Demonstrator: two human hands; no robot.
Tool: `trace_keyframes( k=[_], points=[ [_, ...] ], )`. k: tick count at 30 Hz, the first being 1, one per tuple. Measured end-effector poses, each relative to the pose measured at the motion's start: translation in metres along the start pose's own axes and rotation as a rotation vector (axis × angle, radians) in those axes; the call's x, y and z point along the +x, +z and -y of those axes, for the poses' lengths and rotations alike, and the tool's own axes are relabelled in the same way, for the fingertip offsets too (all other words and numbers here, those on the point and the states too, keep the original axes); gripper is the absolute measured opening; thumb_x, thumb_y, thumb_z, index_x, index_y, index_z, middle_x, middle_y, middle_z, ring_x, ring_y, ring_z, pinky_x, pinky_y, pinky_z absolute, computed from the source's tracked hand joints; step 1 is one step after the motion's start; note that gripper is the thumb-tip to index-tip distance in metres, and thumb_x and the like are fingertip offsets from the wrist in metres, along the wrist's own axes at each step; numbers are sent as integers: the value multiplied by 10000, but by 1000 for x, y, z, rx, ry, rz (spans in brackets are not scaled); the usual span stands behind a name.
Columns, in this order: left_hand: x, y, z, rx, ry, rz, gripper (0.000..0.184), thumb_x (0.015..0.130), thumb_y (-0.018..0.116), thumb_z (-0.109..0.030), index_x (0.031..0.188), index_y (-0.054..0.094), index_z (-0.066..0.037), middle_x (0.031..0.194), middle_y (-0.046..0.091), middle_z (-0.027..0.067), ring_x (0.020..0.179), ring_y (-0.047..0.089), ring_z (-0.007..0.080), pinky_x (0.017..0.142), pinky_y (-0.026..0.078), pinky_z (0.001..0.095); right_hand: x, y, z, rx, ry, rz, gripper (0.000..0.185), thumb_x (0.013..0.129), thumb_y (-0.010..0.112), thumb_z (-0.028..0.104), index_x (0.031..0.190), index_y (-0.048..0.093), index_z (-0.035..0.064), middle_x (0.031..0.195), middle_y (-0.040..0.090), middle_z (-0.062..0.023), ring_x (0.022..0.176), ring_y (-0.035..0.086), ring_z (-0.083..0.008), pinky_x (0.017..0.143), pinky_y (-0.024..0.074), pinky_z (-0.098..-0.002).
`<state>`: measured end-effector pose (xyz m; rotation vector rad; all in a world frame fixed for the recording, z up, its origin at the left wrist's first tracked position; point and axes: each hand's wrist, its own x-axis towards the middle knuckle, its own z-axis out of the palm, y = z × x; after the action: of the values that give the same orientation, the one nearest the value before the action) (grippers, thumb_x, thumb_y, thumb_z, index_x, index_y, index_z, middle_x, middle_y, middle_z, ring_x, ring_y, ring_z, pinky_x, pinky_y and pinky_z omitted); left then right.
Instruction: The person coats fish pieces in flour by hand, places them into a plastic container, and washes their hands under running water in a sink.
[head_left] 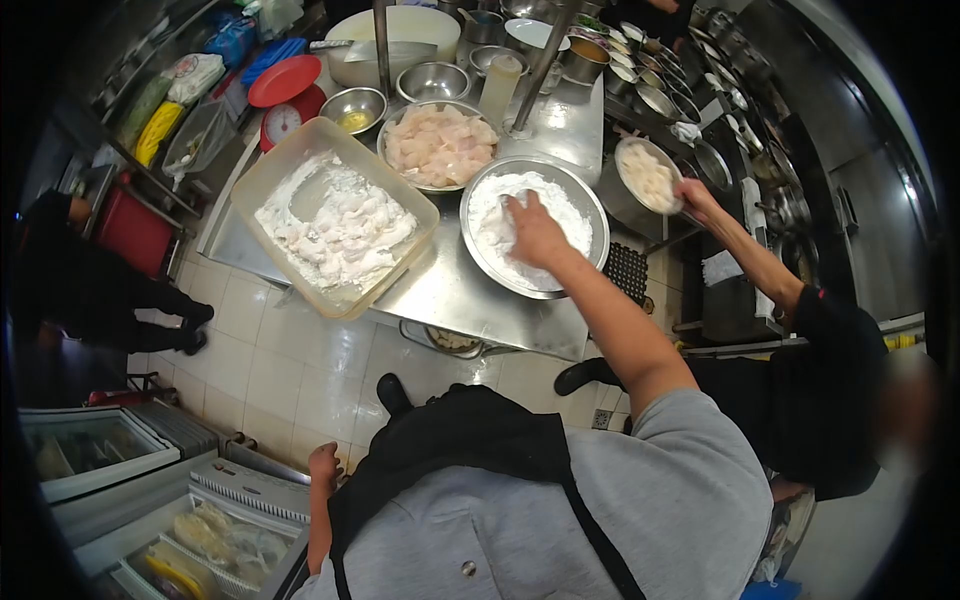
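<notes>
White powder (490,228) in a round metal bowl (598,228), near the right end of the tabletop (432,298); straight beneath the right hand (528,230), well apart from the left hand (324,466). Has no long axis; looks loose, dry, slightly lumpy. Right fingers partly spread, tips in the powder; any grip impossible to make out. Left hanging low, loosely half-open, seemingly holding nothing. Beside the bowl, a plastic tub (388,266); beyond, heaped pale raw pieces (440,145).

Head view, forward and down
</notes>
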<state>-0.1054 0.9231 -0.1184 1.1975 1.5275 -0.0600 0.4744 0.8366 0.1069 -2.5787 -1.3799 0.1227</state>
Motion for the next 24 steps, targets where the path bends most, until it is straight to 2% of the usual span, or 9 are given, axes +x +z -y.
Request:
trace_keyframes(
  k=[5, 9, 10, 12, 14, 16, 21, 23, 24],
  points=[
    [-10, 8, -26, -9, -21, 2, 299, 850, 570, -226, 1083, 586, -38, 663, 453, 17, 536, 423, 125, 454, 371, 280, 8, -8, 3, 39, -28, 84, 585, 677, 685, 107, 1222, 473, 123, 1117, 494, -201, 939, 598, -353, 781, 509, -420],
    [-6, 4, -7, -161, -99, -26, 331, 866, 569, -244, 1135, 569, -51, 739, 496, 25, 614, 465, 135, 512, 410, 292, 2, -13, -19, 195, -46, -211, 582, 747, 649, 165, 1255, 414, 9, 1125, 554, -265, 961, 594, -397, 853, 478, -419],
    [-6, 3, -5, -158, -115, 4, 350, 871, 570, -252, 1159, 557, -53, 795, 521, 35, 659, 482, 144, 538, 423, 300, 4, -19, -26, 198, 89, 81, 579, 781, 615, 183, 1266, 386, -36, 1069, 586, -296, 989, 583, -416, 885, 456, -424],
    [-5, -1, -6, -297, -141, -42, 370, 873, 576, -264, 1176, 545, -55, 882, 536, 47, 726, 503, 158, 574, 438, 308, -1, -9, -44, 206, 114, 115, 571, 792, 600, 187, 1268, 383, -41, 1052, 592, -303, 994, 583, -414, 886, 454, -424],
    [-8, -6, -35, -465, -100, -150, 404, 877, 587, -288, 1201, 523, -55, 1089, 540, 77, 916, 535, 203, 690, 474, 342, 7, -10, -48, 162, 138, 230, 581, 808, 581, 190, 1285, 363, -59, 1049, 593, -309, 1001, 585, -411, 884, 456, -418],
    [-11, -20, -75, -495, 72, -233, 386, 884, 578, -278, 1190, 529, -48, 1070, 560, 76, 971, 552, 210, 732, 484, 359, 8, -23, -30, 212, 179, 242, 594, 810, 581, 194, 1295, 355, -65, 1077, 582, -311, 1024, 576, -408, 899, 449, -413],
    [-9, -43, -255, -424, 454, -249, 316, 896, 561, -267, 1084, 546, -15, 987, 581, 77, 871, 579, 162, 669, 498, 304, 59, -22, 46, 634, 44, 107, 707, 752, 578, 142, 1365, 299, -74, 1254, 492, -306, 1179, 506, -343, 990, 389, -338],
    [-2, -33, -321, -415, 445, -112, 292, 890, 562, -274, 1009, 558, -7, 944, 587, 84, 778, 576, 154, 598, 494, 284, 73, -56, 110, 487, 74, 334, 747, 727, 604, 164, 1368, 301, -72, 1244, 495, -304, 1150, 519, -344, 970, 410, -349],
    [4, -30, -343, -381, 428, -47, 282, 885, 562, -273, 961, 570, -2, 901, 595, 84, 727, 573, 152, 559, 490, 278, 89, -46, 114, 324, -23, 256, 791, 699, 650, 193, 1378, 315, -34, 1266, 472, -300, 1154, 513, -344, 970, 414, -351]
  ],
)
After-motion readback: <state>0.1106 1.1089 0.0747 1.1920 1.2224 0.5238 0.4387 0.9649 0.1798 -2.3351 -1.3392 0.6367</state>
